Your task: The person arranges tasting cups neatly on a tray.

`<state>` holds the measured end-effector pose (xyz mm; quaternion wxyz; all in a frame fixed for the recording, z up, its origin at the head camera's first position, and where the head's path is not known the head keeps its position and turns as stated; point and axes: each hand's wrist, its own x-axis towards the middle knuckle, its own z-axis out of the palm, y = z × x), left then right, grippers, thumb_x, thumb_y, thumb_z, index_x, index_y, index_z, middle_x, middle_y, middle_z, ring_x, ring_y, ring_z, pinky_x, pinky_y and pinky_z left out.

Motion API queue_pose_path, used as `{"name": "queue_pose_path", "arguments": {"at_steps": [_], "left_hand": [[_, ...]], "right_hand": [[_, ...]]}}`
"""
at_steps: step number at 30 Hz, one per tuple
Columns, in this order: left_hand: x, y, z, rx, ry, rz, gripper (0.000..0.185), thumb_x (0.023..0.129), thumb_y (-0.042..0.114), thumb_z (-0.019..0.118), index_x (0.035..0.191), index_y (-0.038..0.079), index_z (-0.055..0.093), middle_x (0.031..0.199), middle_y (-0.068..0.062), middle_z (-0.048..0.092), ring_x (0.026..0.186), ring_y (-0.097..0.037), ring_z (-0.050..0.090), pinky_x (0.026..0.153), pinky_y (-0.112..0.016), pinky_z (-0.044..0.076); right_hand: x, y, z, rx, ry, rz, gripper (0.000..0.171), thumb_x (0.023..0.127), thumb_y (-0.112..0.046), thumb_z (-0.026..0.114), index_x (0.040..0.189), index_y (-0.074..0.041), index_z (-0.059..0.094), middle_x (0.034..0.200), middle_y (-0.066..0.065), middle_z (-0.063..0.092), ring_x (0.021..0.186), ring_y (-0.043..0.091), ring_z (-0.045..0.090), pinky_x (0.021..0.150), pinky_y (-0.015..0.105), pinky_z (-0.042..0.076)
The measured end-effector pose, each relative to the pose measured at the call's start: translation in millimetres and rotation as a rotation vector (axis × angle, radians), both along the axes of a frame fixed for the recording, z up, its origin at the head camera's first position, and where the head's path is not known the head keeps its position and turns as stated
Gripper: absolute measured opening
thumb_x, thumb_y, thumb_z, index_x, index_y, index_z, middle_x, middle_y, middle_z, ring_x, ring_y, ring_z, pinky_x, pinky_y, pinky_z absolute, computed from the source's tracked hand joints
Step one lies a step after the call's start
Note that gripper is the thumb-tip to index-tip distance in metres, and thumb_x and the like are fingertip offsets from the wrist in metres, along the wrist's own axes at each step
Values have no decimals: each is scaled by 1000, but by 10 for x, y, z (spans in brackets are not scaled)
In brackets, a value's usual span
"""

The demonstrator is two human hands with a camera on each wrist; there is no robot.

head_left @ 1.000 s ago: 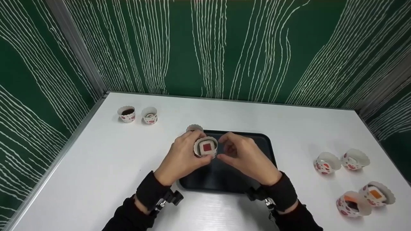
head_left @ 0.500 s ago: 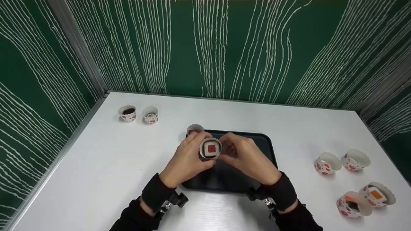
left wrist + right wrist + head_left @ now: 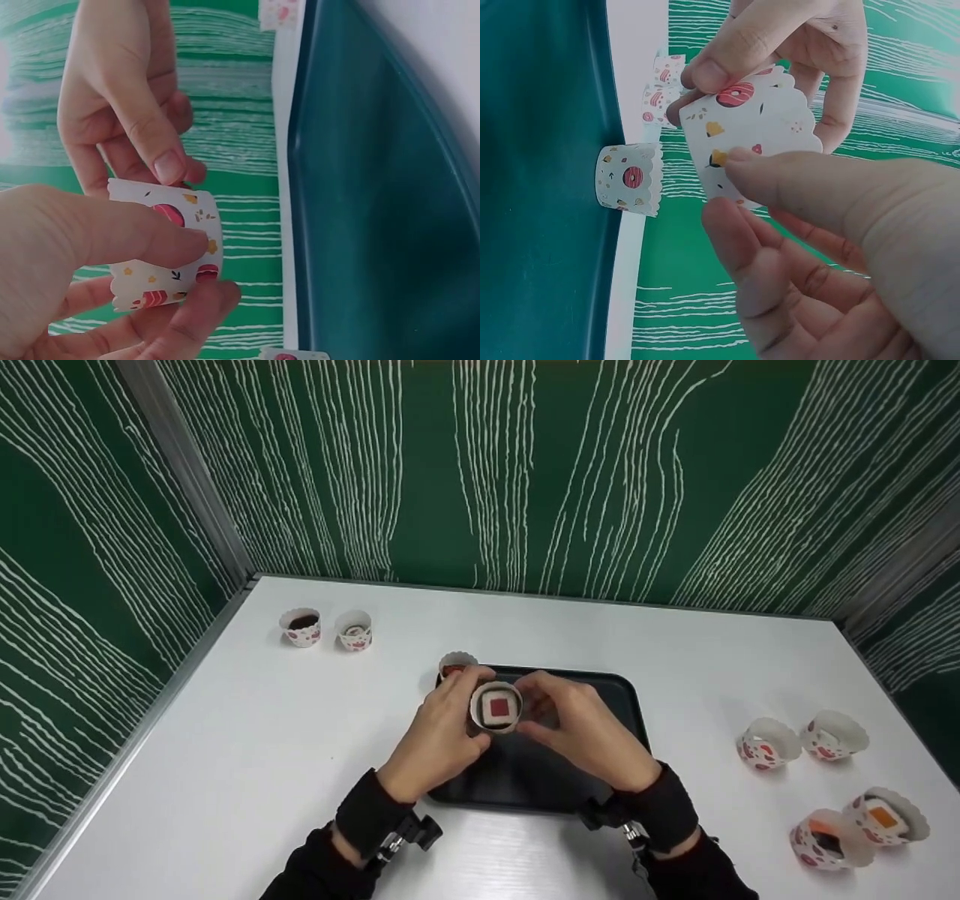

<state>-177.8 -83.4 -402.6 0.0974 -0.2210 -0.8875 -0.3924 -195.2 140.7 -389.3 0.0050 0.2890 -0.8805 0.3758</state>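
Note:
Above the dark tray (image 3: 547, 780), a patterned paper baking cup (image 3: 497, 707) holds a sushi-roll-like piece with a white square and red centre. My left hand (image 3: 435, 735) grips the cup from the left, thumb on its near side and fingers round the far side. From the right, my right hand (image 3: 585, 727) holds the cup's side lightly between thumb and bent forefinger. In the right wrist view the cup (image 3: 780, 112) shows printed doughnuts and flowers, with the right thumb laid over its wall. Another baking cup (image 3: 457, 661) with red contents stands at the tray's back left corner, partly behind my left hand.
Two baking cups (image 3: 354, 631) stand at the table's back left, one with dark contents. At the right are several more cups (image 3: 769, 744), one holding a piece with an orange centre (image 3: 886, 817). A green, white-lined wall (image 3: 427, 472) borders the table.
My left hand has moved the cup slightly right, up to the right hand's fingertips. The cup's opening now faces more directly upward. The right hand has barely moved.

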Motion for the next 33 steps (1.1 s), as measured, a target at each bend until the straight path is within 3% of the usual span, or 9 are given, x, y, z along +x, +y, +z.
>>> {"name": "queue_pose_path", "arguments": {"at_steps": [6,16,23,28,33], "left_hand": [[12,11,0,15,7,4,73,78,-9,83,143,11,55,137,-11,66,118,-27,66,99,-44,56],[28,25,-4,85,-18,-1,60,83,-11,74,137,8,55,128,-10,67,94,-18,70,75,-24,59],[38,47,3,101,-15,-11,50,84,-9,75,126,9,54,122,-9,67,89,-19,74,75,-25,61],[47,71,-12,79,7,-18,40,84,-7,78,111,10,54,109,-5,66,89,-18,72,74,-24,60],[61,87,-24,71,9,-36,35,84,-6,78,106,10,55,106,-4,63,92,-17,70,74,-23,60]], "right_hand": [[10,14,27,21,34,7,43,93,-9,84,132,-11,68,113,-1,74,91,8,72,81,34,63],[14,26,37,12,36,24,50,90,-12,88,135,-11,66,122,0,72,104,10,74,88,36,64],[6,43,27,22,55,21,54,87,-17,91,135,-13,66,124,-2,71,109,10,71,91,31,61],[4,44,19,33,88,26,57,86,-20,93,135,-12,66,124,-1,72,110,11,70,92,34,61],[10,36,11,57,110,35,58,86,-22,93,136,-12,64,126,2,72,110,13,71,91,36,61]]}}
